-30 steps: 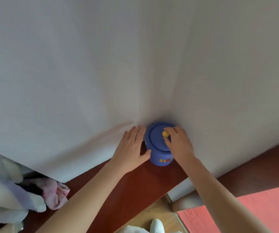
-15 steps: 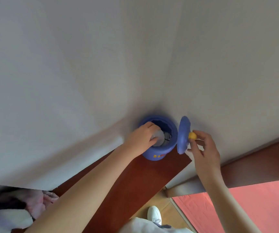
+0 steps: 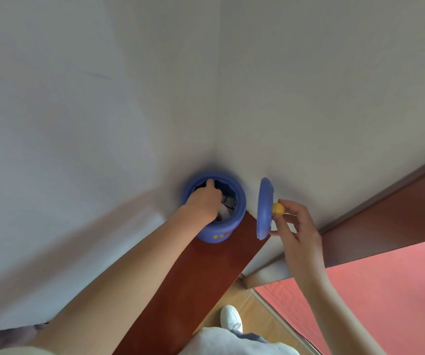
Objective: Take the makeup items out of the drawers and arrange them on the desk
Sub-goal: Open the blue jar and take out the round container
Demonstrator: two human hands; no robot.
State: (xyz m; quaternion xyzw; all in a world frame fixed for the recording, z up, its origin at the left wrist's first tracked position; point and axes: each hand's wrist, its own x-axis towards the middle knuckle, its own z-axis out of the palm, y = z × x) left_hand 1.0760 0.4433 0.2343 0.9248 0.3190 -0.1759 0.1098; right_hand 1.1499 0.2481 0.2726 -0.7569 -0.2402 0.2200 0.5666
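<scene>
So the blue jar (image 3: 219,229) sits right in the corner where the two walls meet, at the far 12 o'clock end of the reddish wood desk (image 3: 206,278), probably parked there to be out of the way. The right hand (image 3: 296,231) is pinching the yellow knob (image 3: 278,208) and holding the lid (image 3: 264,208) up on edge at the jar's 3 o'clock, clear of the mouth. I'd guess that's to let the other arm get in without setting the lid down anywhere. The left hand (image 3: 203,203) is wrist-deep in the opening, coming in from 7 o'clock. Its fingers are mostly hidden by the rim, so honestly I can't tell if it's got hold of anything. There's some grey and white stuff (image 3: 225,210) inside at 4 o'clock of that hand, presumably the makeup bits, but it's too murky to name. No drawers in view, and nothing is laid out on the desk yet. A pink mat (image 3: 372,290) lies on the floor at 4 o'clock.
</scene>
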